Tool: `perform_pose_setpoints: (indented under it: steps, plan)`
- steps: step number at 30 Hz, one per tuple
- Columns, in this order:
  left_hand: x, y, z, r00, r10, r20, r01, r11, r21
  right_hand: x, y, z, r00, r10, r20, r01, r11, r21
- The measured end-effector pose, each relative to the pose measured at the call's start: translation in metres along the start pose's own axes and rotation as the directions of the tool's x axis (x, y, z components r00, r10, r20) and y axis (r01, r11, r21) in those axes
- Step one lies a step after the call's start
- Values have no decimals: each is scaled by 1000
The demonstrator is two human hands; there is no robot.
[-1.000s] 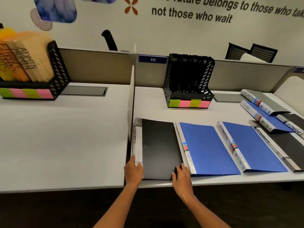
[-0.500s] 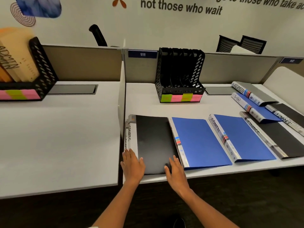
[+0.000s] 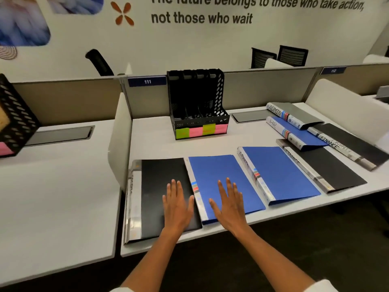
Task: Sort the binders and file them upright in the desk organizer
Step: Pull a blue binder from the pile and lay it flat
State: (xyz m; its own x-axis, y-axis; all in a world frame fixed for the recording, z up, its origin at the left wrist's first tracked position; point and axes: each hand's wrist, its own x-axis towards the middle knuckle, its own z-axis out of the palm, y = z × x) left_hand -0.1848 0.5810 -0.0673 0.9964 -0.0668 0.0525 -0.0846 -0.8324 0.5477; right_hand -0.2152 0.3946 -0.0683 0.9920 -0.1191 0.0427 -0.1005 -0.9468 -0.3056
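Open-plan office. Evidence: white desk [image 3: 155, 144] rows split by low partitions [image 3: 63, 102]; numbered station plate "111" [image 3: 147, 81]; mesh-backed office chairs [image 3: 292, 55]; motivational wall lettering [image 3: 231, 9]; labelled binders [image 3: 294, 116]; black desk organizer [image 3: 197, 102].

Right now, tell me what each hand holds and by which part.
Nothing is held. The left hand lies flat, open, on the black binder; the right hand lies flat on the blue binder.

L hand [image 3: 177, 204] edge→flat on black binder [image 3: 162, 186] | R hand [image 3: 229, 204] →blue binder [image 3: 219, 178]
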Motion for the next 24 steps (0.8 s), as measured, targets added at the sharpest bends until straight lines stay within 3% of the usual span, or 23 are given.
perform_pose_setpoints:
  steps: [14,24]
  plan:
    - [20,223,135,967,211,142,-208,978,-32,-9,268,-79,964,262,-49,-265,961,-84]
    - [47,317,198,918,327,226,-328,944,-35,1,362,-112,925,369,-92,-376,924,-74]
